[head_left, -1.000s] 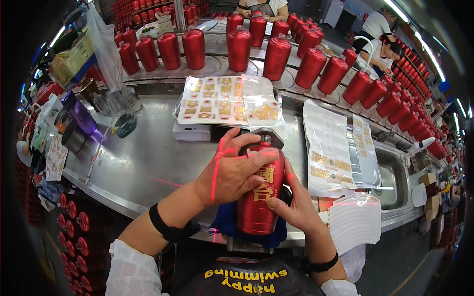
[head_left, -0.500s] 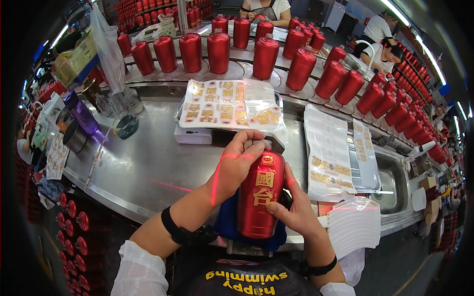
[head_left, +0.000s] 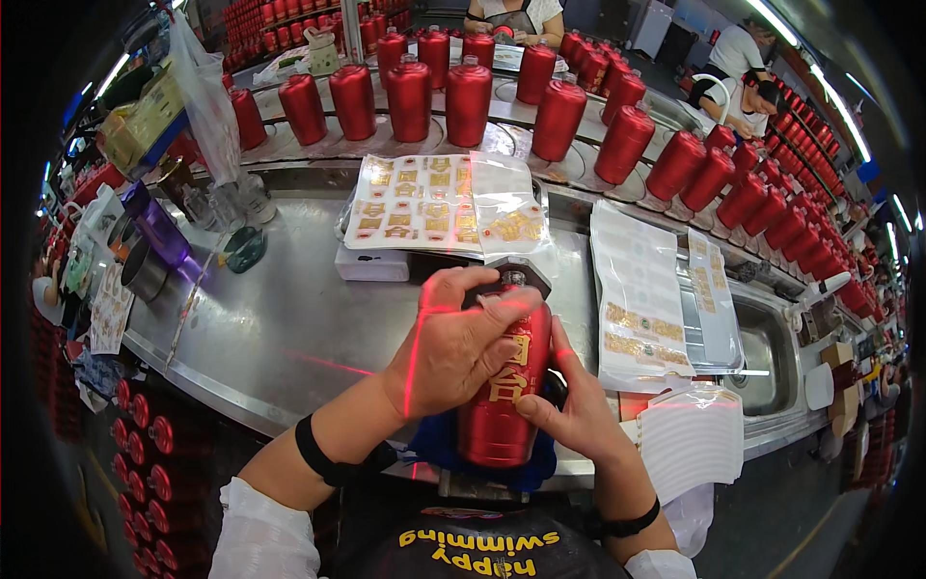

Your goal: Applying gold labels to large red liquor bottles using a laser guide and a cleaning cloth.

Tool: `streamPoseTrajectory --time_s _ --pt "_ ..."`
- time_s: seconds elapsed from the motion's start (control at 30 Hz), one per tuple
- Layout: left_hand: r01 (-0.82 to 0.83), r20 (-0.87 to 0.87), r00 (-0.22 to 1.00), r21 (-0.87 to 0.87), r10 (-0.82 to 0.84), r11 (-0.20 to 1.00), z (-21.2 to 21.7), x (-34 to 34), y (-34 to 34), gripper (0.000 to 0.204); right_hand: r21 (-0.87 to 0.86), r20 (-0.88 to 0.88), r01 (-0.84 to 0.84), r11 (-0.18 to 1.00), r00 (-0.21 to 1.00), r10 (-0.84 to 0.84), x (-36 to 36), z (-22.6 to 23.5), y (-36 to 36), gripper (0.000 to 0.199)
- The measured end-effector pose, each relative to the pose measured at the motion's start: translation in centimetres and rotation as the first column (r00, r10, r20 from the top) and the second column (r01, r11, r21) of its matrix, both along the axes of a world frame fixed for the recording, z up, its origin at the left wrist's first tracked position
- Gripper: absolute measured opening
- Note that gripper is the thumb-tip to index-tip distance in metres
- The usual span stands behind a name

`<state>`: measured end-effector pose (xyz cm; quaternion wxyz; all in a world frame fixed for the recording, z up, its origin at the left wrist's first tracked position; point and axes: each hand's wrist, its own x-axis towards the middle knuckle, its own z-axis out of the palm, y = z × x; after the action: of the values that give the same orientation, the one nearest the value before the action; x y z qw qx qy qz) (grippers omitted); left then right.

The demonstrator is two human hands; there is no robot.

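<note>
- Your left hand lies across the upper front of a glossy red bottle with rounded shoulders and a clear, knobbed neck; its thumb and index finger are spread wide near the neck, and the palm hides part of the raised-looking gold characters.
- Your right hand holds the same bottle along its right side, fingers behind the curve and thumb pressed on the lower front; how far those hidden fingers wrap, you cannot tell from here.
- The bottle is right in front of you at the bench edge, neck pointing away, its base over a soft, rumpled blue cloth.
- Just beyond the neck sits a dark, angular rest; whether the two touch is unclear.
- Ahead of you, glossy white sheets with gold and red decals lie over a smooth white box.
- To your right, a long translucent sheet with gold patches lies near a stack of ridged white sheets.
- Under it all is your brushed, scuffed steel bench, with matching red bottles lined up along the curved conveyor behind.
</note>
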<state>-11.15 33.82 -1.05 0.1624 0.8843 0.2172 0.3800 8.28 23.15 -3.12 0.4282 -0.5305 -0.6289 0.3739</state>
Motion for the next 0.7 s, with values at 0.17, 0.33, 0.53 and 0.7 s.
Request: streamPoseTrajectory --time_s 0.17,0.33,0.53,0.7 --pt "0.013 0.04 0.999 -0.205 -0.005 0.979 -1.4 -2.4 -2.0 0.075 0.335 0.184 0.165 0.928 0.954 -0.236 1.4 2.9 0.4 0.037" --pt "-0.002 -0.034 0.999 -0.277 -0.008 0.961 -3.9 -3.5 -7.9 0.11 -0.009 0.505 -0.196 0.98 0.845 0.174 0.6 8.5 6.5 0.022" --pt "-0.2 -0.116 0.975 -0.112 0.187 0.973 -5.0 -2.9 -9.2 0.103 0.456 0.801 -0.532 0.713 0.595 -0.067 -2.7 9.8 4.4 0.019" --pt "-0.191 -0.127 0.975 -0.077 0.181 0.979 -4.7 -2.9 -9.2 0.1 0.302 0.399 -0.044 0.952 0.913 -0.085 -1.3 7.2 3.7 0.016"
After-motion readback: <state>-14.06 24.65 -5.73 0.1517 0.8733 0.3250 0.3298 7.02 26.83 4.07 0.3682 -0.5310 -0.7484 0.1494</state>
